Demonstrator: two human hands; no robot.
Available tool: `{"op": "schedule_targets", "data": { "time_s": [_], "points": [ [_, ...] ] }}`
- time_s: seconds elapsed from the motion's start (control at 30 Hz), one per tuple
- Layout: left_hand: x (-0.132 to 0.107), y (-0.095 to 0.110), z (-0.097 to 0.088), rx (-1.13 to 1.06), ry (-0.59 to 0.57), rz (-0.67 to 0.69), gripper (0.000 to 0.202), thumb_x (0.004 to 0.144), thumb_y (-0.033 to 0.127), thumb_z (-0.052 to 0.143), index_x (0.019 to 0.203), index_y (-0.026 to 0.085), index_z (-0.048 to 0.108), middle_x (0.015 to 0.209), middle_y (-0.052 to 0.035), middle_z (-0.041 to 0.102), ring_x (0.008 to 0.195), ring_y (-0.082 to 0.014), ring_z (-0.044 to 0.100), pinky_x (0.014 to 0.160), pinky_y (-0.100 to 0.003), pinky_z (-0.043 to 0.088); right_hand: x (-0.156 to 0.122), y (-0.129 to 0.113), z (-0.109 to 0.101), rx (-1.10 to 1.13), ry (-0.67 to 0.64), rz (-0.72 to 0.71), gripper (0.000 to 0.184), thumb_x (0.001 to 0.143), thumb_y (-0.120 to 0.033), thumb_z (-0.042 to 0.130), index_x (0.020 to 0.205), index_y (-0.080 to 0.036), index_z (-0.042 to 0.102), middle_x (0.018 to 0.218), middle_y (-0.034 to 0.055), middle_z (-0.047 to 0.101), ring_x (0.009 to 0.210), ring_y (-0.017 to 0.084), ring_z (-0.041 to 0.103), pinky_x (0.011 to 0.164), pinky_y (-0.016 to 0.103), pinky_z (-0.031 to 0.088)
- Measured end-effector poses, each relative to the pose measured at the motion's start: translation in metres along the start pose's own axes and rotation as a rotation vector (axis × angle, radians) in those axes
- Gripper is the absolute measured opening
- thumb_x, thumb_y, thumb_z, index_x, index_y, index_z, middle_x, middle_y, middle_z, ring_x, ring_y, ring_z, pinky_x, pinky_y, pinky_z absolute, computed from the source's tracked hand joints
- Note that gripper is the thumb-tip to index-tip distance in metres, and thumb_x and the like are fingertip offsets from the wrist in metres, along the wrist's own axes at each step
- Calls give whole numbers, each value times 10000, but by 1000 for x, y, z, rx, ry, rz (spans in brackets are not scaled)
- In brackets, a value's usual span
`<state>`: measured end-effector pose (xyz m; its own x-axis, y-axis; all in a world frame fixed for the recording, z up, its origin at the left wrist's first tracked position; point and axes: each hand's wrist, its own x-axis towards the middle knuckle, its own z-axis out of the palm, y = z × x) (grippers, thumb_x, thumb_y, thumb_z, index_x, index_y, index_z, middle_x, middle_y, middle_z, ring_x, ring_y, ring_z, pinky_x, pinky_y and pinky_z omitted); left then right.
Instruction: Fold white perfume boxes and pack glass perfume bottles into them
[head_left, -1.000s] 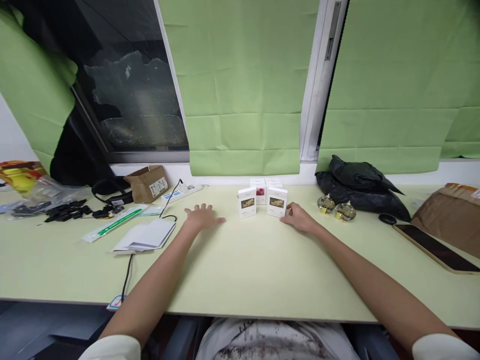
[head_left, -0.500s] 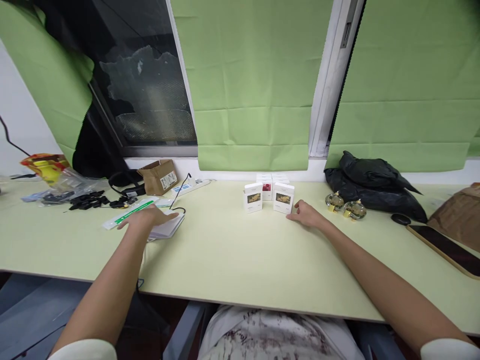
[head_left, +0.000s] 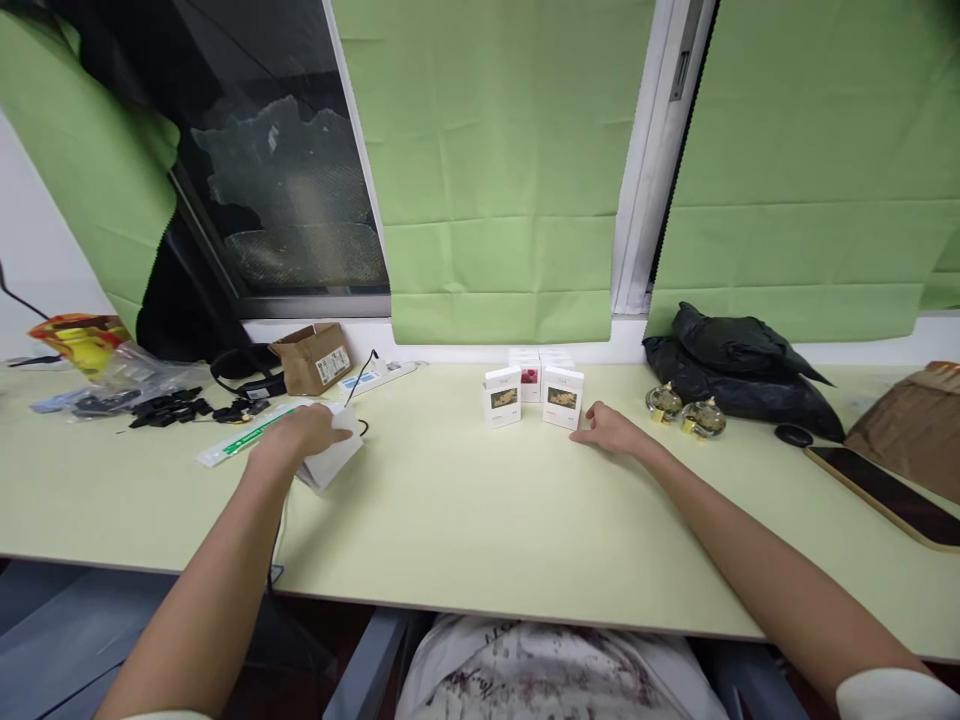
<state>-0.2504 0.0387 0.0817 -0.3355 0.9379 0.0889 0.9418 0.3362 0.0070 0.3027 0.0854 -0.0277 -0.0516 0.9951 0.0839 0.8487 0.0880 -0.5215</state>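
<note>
My left hand [head_left: 302,437] has its fingers closed on a flat white folded paper or card [head_left: 330,460], tilted up from the table. The palm and fingers hide part of it, so I cannot tell exactly what it is. My right hand [head_left: 609,430] rests on the table with thumb and index finger apart. Its fingertips are at the lower right edge of a small white box [head_left: 562,399] with a dark and gold picture; whether they touch is unclear. A matching white box [head_left: 502,398] stands upright to the left. Behind these two are more white boxes [head_left: 530,377], one with a red picture.
Two round gold-capped glass bottles [head_left: 703,419] stand right of my right hand, before black plastic bags [head_left: 742,370]. A phone [head_left: 885,490] and brown paper bag [head_left: 911,425] lie farther right. A cardboard box [head_left: 313,360], power strip [head_left: 379,377] and black parts [head_left: 172,405] are at left.
My left hand has taken hold of the white paper or card and tilted it up from the table. The right hand has stayed by the white box. The view has shifted slightly.
</note>
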Motion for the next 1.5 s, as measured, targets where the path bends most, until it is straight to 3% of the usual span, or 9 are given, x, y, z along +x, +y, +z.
{"op": "schedule_targets", "data": {
  "time_s": [0.2,0.33,0.53,0.73,0.87,1.07,1.17,1.3,1.5],
  "points": [
    [-38,61,-11,-218,-268,425,731,756,817,571,1196,243,682,1172,-128,759,1014,-313,707,799,-331,527,-7,-2,-15,-63,-74,29,559,643,-586,869,950,-179,642,924,128,727,807,277,674,628,312,440],
    [-42,94,1,-359,-303,454,748,765,815,554,1213,232,692,1148,-122,773,1007,-310,720,762,-316,541,-15,-8,-25,-91,-199,18,448,626,-580,879,686,-218,622,671,66,676,627,238,631,564,315,398],
    [-24,105,23,-276,-312,416,770,754,794,596,1209,179,679,1276,-157,730,1039,-322,717,803,-335,532,-27,-29,-34,-50,-406,-22,559,630,-648,853,476,-225,522,483,28,569,449,178,520,515,323,372],
    [-49,119,22,-357,-111,351,707,836,730,581,1256,162,631,1297,-192,697,1032,-338,701,742,-337,487,-34,-41,-39,-175,-522,-84,540,800,-636,678,530,-209,488,552,27,570,522,171,526,557,307,374],
    [-80,132,10,-441,48,408,557,906,702,530,1074,191,678,1051,-136,748,890,-303,688,665,-323,425,-49,-39,-37,-177,-383,-97,425,825,-587,687,703,-202,555,729,37,647,639,179,548,565,294,334],
    [-118,188,17,-893,-220,636,614,936,733,494,1099,183,714,945,-82,765,771,-249,663,612,-293,413,-71,-51,-9,322,-261,-314,532,940,-714,531,818,-199,592,771,8,617,661,147,511,593,272,367],
    [-119,224,37,-1046,-285,658,667,957,735,457,1162,153,711,990,-100,772,819,-254,667,655,-298,445,-73,-58,10,753,-270,-249,627,976,-773,394,933,-192,628,817,30,645,586,125,518,529,261,391],
    [-115,252,64,-1217,-332,613,683,951,736,484,1184,133,707,1100,-130,769,949,-284,684,759,-323,500,-72,-57,25,1055,-233,-122,595,923,-774,526,1076,-211,639,882,61,693,655,171,639,450,247,428],
    [-118,254,78,-1444,-558,525,728,924,759,525,1104,88,744,996,-157,793,948,-308,715,850,-383,547,-71,-50,32,1038,-222,-171,462,841,-568,775,1076,-193,644,840,32,708,657,176,656,555,301,550]
  ]
}}
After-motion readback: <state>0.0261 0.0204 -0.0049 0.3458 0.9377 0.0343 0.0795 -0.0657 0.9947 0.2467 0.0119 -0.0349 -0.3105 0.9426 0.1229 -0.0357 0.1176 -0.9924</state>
